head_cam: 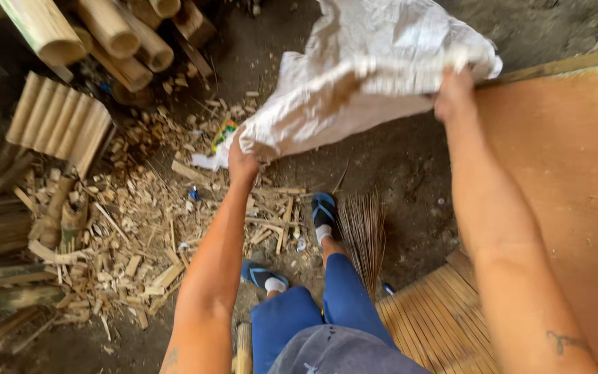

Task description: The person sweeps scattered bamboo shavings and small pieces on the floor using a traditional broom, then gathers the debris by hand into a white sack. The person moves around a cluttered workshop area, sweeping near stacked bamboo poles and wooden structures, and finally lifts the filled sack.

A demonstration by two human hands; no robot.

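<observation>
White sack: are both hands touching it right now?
Touching. The head view shows the left hand gripping the white sack at its lower corner and the right hand clutching its bunched edge.

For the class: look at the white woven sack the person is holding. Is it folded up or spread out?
Spread out. The left hand and right hand grip the white sack at opposite ends, stretching it wide above the dirt floor, though it is crumpled.

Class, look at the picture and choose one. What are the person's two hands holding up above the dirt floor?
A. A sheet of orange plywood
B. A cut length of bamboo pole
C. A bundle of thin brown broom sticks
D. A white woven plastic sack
D: the left hand and the right hand each grip an edge of the white woven plastic sack, stretched between them above the floor.
</observation>
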